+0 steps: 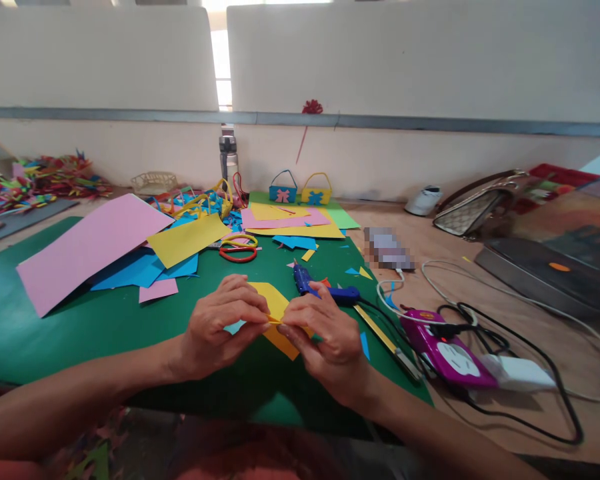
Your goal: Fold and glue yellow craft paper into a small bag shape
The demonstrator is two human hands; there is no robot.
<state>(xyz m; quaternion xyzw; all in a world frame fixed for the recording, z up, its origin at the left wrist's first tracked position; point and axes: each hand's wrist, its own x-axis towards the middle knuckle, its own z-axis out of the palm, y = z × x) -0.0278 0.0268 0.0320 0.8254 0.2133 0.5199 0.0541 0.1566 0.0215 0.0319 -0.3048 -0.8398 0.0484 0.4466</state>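
Observation:
Both hands meet at the front middle of a green mat, closed in a pinch. Between the fingertips of my left hand and my right hand is a piece of yellow paper, which looks creased where they pinch it. Part of the paper is hidden by the fingers. Just beyond my right hand lies a blue glue gun. A yellow cutter knife rests to its right. Scissors with red and yellow handles lie farther back.
Pink sheet, yellow sheet and blue scraps lie left. Two small paper bags stand at the back. On the right are a phone, a purple power strip with looping cables, and a handbag. A bottle stands behind.

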